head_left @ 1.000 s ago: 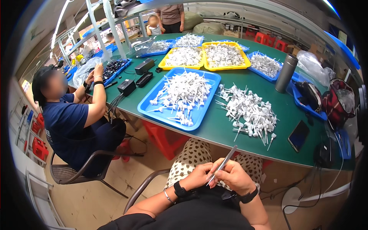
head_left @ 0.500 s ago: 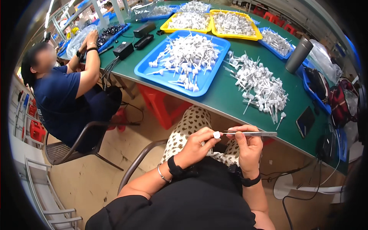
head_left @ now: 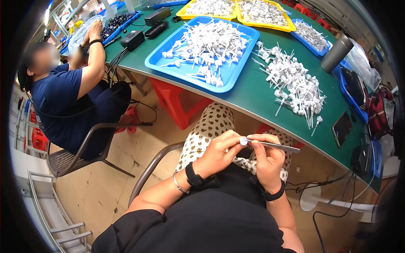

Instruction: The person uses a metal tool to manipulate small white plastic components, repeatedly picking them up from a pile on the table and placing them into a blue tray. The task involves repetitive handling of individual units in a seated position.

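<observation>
Above my lap, my left hand (head_left: 220,152) pinches a small white plastic piece (head_left: 243,141) between thumb and fingertips. My right hand (head_left: 268,158) grips slim grey metal tweezers (head_left: 282,147), their broad end pointing right and their tip at the white piece. My fingers partly hide the tip, so I cannot tell whether it is inside the piece or only against it. In front of me a blue tray (head_left: 155,62) carries a heap of white plastic pieces with thin stems. A loose pile of similar pieces (head_left: 294,84) lies on the green table to its right.
Yellow trays (head_left: 236,17) of white parts stand behind the blue one. At the right are a grey bottle (head_left: 337,54), a phone (head_left: 342,129) and a bag (head_left: 378,111). A co-worker (head_left: 63,90) sits at the left. A red stool (head_left: 179,101) is under the green table (head_left: 249,95).
The tweezers have come closer to the white piece and now tilt down to the right. My hands have drawn together slightly. The view has shifted, so the table sits higher.
</observation>
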Tool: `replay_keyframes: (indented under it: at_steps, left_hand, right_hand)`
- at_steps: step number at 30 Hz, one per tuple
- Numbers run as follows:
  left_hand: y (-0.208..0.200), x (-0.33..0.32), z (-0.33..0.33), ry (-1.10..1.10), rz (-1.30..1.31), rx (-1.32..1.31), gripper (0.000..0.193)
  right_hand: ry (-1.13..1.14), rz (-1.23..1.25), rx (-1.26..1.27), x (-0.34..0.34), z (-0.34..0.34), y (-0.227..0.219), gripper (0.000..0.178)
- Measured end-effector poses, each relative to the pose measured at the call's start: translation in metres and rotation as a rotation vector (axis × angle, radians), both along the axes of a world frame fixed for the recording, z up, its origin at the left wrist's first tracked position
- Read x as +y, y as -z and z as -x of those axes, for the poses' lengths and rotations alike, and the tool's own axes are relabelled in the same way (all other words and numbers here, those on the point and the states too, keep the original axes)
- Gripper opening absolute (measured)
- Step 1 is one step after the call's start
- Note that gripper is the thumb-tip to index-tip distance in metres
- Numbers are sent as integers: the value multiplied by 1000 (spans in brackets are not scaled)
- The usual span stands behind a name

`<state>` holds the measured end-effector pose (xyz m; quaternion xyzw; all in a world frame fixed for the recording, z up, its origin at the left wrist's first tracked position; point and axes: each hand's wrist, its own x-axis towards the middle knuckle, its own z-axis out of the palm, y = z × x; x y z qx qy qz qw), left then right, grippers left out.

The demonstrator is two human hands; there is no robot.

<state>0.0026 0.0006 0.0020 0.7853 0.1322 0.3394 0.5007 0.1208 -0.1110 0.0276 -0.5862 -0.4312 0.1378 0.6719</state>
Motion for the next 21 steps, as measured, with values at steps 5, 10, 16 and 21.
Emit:
replay_keyframes:
  at_steps: [5,10,16,21]
  left_hand:
    - [2,1,0,10,-20,8,16]
    - [4,1,-1,18,-37,22,16]
    - [2,2,-2,51,-47,7,21]
    - [5,2,-3,65,-35,-3,21]
  right_hand:
    - [26,31,-53,1,0,-2,9]
    - [54,61,-99,1,-2,-4,8]
    - [66,62,-90,1,-2,-5,9]
    - [65,59,-80,1,-2,-7,9]
